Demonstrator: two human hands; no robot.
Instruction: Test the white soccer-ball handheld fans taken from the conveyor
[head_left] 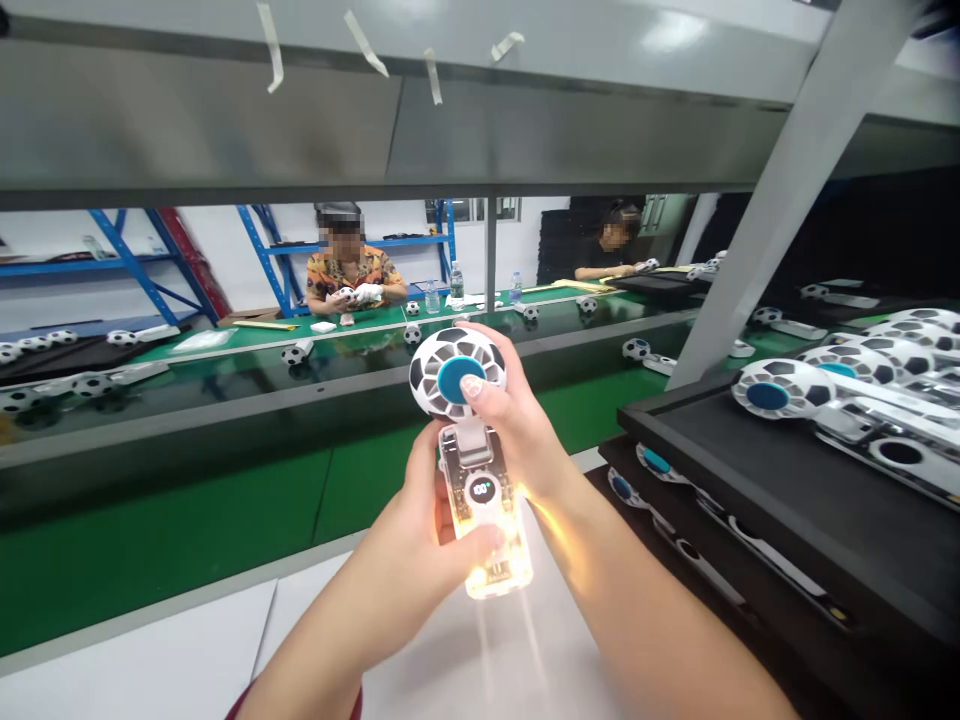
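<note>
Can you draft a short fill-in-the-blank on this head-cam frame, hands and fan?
1. The left hand grips the lit clear handle of the handheld fan, whose round head is patterned like a ____.
2. The right hand presses its thumb on the fan head's ____ centre cap.
3. The small round display on the handle reads ____.
4. More such fans lie on the black trays to the person's ____.

Missing words: football; blue; 100; right
</note>
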